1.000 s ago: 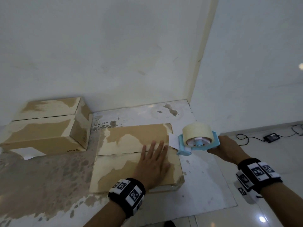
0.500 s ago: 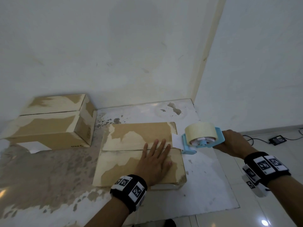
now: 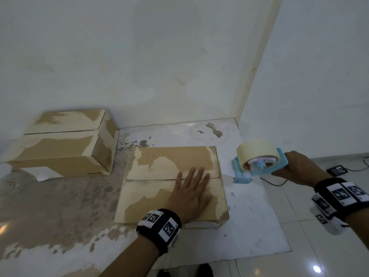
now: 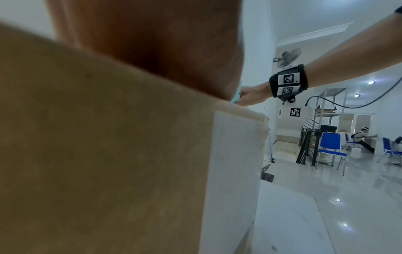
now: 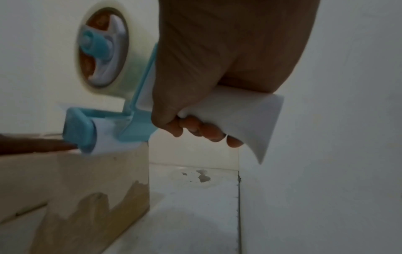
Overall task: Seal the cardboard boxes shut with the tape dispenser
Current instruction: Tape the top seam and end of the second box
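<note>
A worn white board [image 3: 249,232] with patchy brown stains lies on the tiled floor in a corner between two pale walls; it bears both cardboard boxes. The larger box [image 3: 60,148] sits at the left against the back wall, its top flaps meeting along a seam, with a white label on its near face. The flatter box [image 3: 163,166] lies in the middle of the board, well apart from the first; its two flaps are closed and meet in a line across the top.

The left hand [image 3: 189,192] lies flat on this box with fingers straight and spread, palm on the near flap and fingertips reaching over the seam; it grasps nothing and only presses down. The right hand [image 3: 295,170] is clenched round the white handle of the blue tape dispenser [image 3: 259,166], fingers wrapped beneath it as the right wrist view shows; the dispenser is held at the box's right edge, roll of pale tape uppermost, and its front roller sits right at the top corner of that edge, in line with the seam; whether it touches the cardboard cannot be told. A small black device [image 3: 338,170] with a cable rests on the tiles beyond the right hand.
</note>
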Demonstrator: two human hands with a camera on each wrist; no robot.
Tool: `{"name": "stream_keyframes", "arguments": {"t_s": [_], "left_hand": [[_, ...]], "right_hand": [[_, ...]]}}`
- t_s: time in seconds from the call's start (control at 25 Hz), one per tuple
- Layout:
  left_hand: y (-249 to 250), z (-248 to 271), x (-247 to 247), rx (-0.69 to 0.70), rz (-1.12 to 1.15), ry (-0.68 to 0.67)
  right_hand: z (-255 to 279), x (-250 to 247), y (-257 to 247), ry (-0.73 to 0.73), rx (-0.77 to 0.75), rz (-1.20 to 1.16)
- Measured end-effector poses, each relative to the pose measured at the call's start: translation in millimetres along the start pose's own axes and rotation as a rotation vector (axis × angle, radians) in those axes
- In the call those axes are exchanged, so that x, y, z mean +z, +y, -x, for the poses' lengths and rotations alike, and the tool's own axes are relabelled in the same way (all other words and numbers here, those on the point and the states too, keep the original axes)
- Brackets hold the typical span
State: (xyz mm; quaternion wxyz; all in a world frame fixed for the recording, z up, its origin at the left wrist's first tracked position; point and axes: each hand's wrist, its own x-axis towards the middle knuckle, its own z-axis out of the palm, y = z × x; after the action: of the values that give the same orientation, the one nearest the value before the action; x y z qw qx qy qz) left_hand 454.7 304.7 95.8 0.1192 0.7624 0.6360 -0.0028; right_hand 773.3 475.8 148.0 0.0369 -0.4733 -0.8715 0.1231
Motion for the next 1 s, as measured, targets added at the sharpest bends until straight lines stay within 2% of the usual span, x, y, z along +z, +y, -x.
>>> {"name": "stream_keyframes", "arguments": {"t_s": [0.12, 0.28, 0.4, 0.52, 0.6, 0.68, 0.72, 0.8, 0.88, 1.0], "left_hand": [[0, 0, 1, 0.005, -0.01, -0.003], [1, -1, 1, -0.007, -0.025, -0.005], [1, -1, 2, -0.007, -0.027, -0.016], [2, 0, -1, -0.008, -0.03, -0.019], [2, 1, -1, -0.008, -0.04, -0.036], [1, 2, -1, -0.009, -0.053, -0.046], [2, 2, -1, -0.017, -0.052, -0.055], [3, 1, -6, -0.03, -0.047, -0.08], [7, 4, -19, -0.026, -0.029, -0.141], [11, 3, -53, 0.033, -0.042, -0.203]], "right_hand": [[8, 5, -10, 0.007, -0.009, 0.046], [3, 17, -34, -0.084, 0.054, 0.277], [6, 16, -40, -0.098, 0.079, 0.378], [6, 9, -35, -0.03, 0.022, 0.451], [8, -1, -24, -0.052, 0.005, 0.562], [18, -10, -5, -0.064, 0.037, 0.625], [29, -9, 5, -0.042, 0.103, 0.612], [49, 0, 11, 0.083, 0.263, 0.408], [61, 14, -1, 0.21, 0.42, 0.043], [68, 27, -29, 0.233, 0.544, -0.45]]}}
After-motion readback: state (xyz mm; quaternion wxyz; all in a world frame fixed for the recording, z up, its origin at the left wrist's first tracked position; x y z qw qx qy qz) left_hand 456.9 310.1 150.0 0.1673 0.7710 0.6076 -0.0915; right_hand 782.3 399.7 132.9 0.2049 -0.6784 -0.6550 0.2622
